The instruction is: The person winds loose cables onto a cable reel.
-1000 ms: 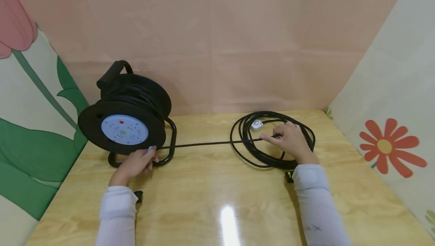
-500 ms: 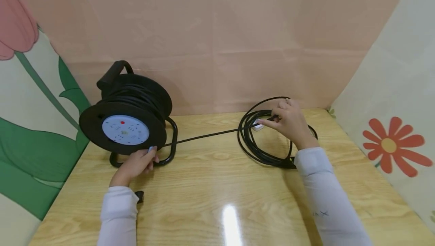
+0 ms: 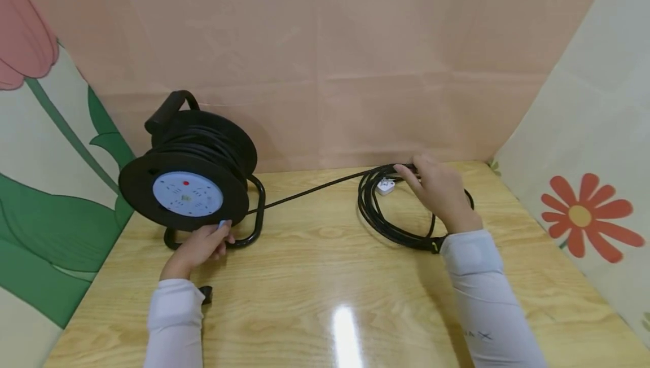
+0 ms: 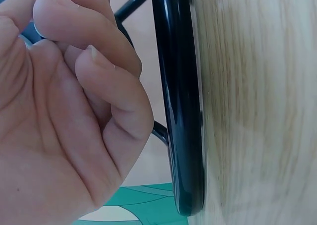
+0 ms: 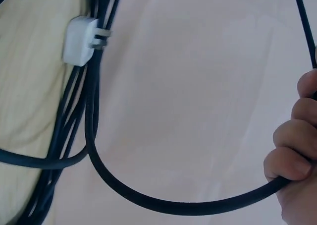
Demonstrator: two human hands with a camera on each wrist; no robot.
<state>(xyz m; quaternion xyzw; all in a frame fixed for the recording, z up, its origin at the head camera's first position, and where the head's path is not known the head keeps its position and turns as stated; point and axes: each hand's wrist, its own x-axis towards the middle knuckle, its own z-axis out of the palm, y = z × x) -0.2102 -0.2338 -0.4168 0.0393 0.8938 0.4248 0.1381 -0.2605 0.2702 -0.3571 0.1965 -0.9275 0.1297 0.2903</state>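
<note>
A black cable reel (image 3: 233, 193) with a pale blue socket face stands at the left in the head view. At its lower rim my left hand (image 3: 200, 246) holds a small blue part, mostly hidden by the fingers; the left wrist view shows these fingers (image 4: 119, 101) curled. From the reel a taut black cable (image 3: 315, 187) runs to my right hand (image 3: 442, 193), above the loose coil. Curled fingers (image 5: 292, 136) grip the cable in the right wrist view. Inside the coil (image 3: 388, 232) lies a white plug (image 3: 386, 186), also visible in the right wrist view.
The reel's black tubular stand (image 4: 181, 101) rests on the wood-grain table (image 3: 304, 277). A pink wall covering (image 3: 315, 63) rises behind. Floral panels stand at the left and right sides, the right one with a red flower (image 3: 584, 217).
My right hand has moved up and slightly right with the cable, whose stretch to the reel now slopes more. The coil has shifted slightly. My left hand stays at the reel's rim.
</note>
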